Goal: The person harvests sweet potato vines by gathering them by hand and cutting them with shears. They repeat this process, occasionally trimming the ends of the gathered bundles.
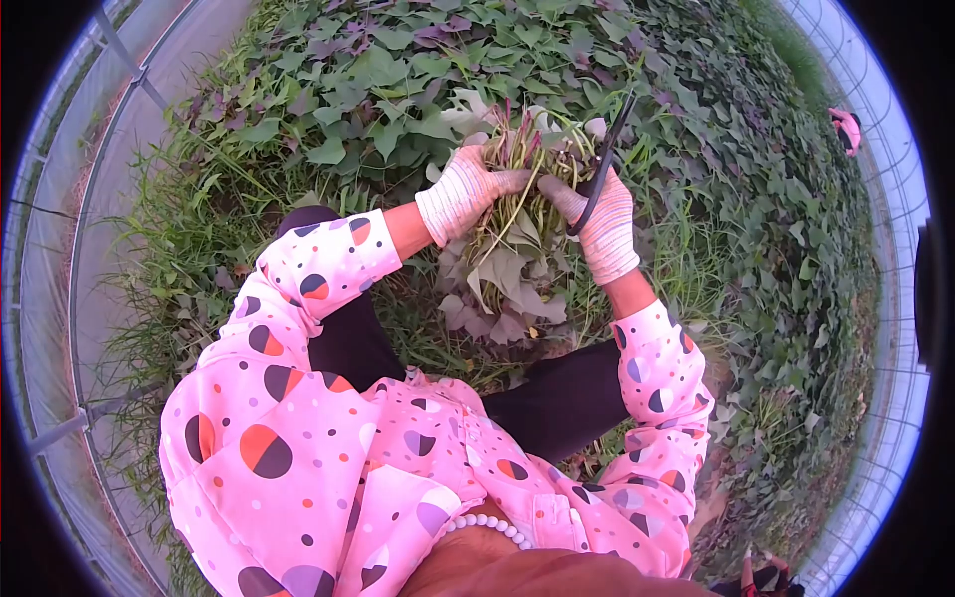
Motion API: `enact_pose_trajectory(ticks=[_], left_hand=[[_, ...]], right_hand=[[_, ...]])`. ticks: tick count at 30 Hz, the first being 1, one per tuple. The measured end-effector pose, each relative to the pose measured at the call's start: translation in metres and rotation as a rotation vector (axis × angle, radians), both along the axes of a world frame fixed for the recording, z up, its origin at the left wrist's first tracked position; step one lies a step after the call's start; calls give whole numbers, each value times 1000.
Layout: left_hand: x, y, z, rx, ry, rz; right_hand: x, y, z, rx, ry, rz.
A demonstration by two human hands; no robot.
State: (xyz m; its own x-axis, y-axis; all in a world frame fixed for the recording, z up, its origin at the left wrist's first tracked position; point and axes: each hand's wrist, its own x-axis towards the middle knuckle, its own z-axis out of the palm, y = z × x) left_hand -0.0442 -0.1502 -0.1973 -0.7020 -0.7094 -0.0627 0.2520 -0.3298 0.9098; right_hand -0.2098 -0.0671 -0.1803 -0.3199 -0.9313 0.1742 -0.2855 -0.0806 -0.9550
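Observation:
Both hands wear pale, striped knit gloves and meet around a bundle of cut leafy vine stems. My left hand is closed on the left side of the bundle, its thumb pointing inward. My right hand grips the right side, thumb toward the other. A pair of black scissors lies along the right hand, tips pointing up and away, the handle loop by the fingers. Pale undersides of leaves hang below the bundle, while reddish stem ends stick up at its top. Some fingers are hidden behind the stems.
Dense green and purple vine leaves spread ahead and to the right. Tall grass grows at left, beside a pale path and a metal-framed wall. A person in pink is far off at right. My dark-trousered knees are bent below the hands.

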Motion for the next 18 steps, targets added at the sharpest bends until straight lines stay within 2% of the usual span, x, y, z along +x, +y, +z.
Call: enact_pose_trajectory(ticks=[3, 8, 12, 14, 16, 18], left_hand=[[-4, 2, -2, -62, -63, 15], [-5, 5, 0, -99, -97, 66], [0, -7, 1, -72, -110, 135], [2, -11, -3, -73, -101, 143], [-1, -9, -2, -159, -175, 62], [-5, -1, 0, -65, -81, 40]], right_hand=[[4, -1, 8, 62, 159, -76], [1, -2, 16, -10, 177, -77], [-20, -11, 9, 55, 155, -275], [-25, -7, 19, 103, 14, -214], [-20, -5, 22, 47, 108, -197], [-11, -3, 28, 120, 157, -157]])
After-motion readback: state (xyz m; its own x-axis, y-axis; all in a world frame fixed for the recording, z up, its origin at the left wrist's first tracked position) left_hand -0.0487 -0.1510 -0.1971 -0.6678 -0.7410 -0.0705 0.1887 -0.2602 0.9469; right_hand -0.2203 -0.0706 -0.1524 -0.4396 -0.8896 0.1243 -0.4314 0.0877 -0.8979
